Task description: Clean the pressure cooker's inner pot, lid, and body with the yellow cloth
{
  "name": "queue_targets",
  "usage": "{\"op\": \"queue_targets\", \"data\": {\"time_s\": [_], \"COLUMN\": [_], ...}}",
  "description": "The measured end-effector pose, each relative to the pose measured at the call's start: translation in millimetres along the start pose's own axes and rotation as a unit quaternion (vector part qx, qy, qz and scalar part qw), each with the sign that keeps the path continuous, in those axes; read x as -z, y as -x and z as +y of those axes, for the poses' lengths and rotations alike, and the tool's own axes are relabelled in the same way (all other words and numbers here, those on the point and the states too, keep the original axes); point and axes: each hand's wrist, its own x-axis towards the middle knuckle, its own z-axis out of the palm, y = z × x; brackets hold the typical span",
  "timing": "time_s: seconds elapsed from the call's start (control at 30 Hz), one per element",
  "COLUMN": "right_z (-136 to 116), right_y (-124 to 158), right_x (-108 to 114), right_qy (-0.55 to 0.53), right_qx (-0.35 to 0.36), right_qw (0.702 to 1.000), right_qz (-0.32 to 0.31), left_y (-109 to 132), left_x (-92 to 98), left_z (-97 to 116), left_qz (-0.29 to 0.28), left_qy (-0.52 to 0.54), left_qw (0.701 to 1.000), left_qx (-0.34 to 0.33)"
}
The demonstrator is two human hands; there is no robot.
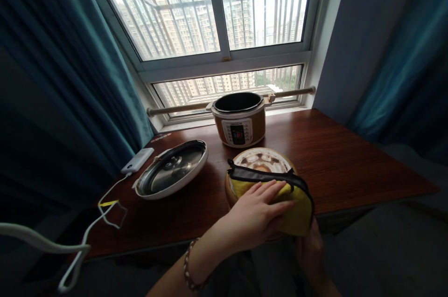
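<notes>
My left hand (pixel 251 217), with a braided bracelet at the wrist, lies over a yellow cloth (pixel 297 215) edged in black with a grey strip. Its fingers are stretched out and apart on the fabric. At the lower right, my right hand (pixel 311 252) is at the cloth's near right edge; its fingers are mostly hidden and in shadow, and they seem to hold that edge. Under the cloth is a round piece (pixel 268 156) with a white, brown-stained top and tan side. The cloth covers its near part.
A brown and white electric cooker (pixel 258 127) stands uncovered near the window. Its lid (pixel 192 180) lies inside-up at the left. Beyond that, a white power strip or adapter (pixel 138 161) trails a white cord (pixel 93 227). The wooden table (pixel 350 162) ends close to my body.
</notes>
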Motion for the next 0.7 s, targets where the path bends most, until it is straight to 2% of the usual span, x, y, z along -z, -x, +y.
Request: {"op": "queue_targets", "data": {"time_s": [0.07,0.13,0.2,0.27,0.33,0.4,0.47,0.53,0.7], "right_z": [-4,-11,-18,-23,-24,-25,-25,-24,-21], "right_y": [-2,-4,-5,-6,-6,-5,-4,-3,-2], "right_x": [0,-1,-2,-3,-4,-5,-7,-8,-9], "right_qy": [0.06,0.122,0.157,0.179,0.188,0.187,0.183,0.185,0.239], "right_qx": [0.075,0.145,0.185,0.212,0.224,0.222,0.216,0.216,0.254], "right_qw": [0.995,0.982,0.97,0.96,0.956,0.956,0.959,0.959,0.937], "right_qz": [-0.007,-0.013,-0.028,-0.038,-0.034,-0.027,-0.023,-0.02,-0.008], "left_y": [-1,-4,-8,-11,-10,-3,9,22,47], "left_x": [1.3,0.5,-2.9,-8.7,-15.7,-22.8,-29.8,-37.1,-59.1], "left_z": [-14,-39,-71,-102,-125,-135,-133,-119,-52], "left_qz": [-0.006,-0.007,0.016,0.075,0.136,0.175,0.202,0.241,0.344], "left_qy": [-0.001,0.006,0.02,0.062,0.163,0.293,0.389,0.406,0.222], "left_qw": [1.0,1.0,0.996,0.98,0.941,0.882,0.828,0.807,0.836], "left_qx": [-0.001,0.026,0.088,0.171,0.264,0.326,0.349,0.355,0.365]}}
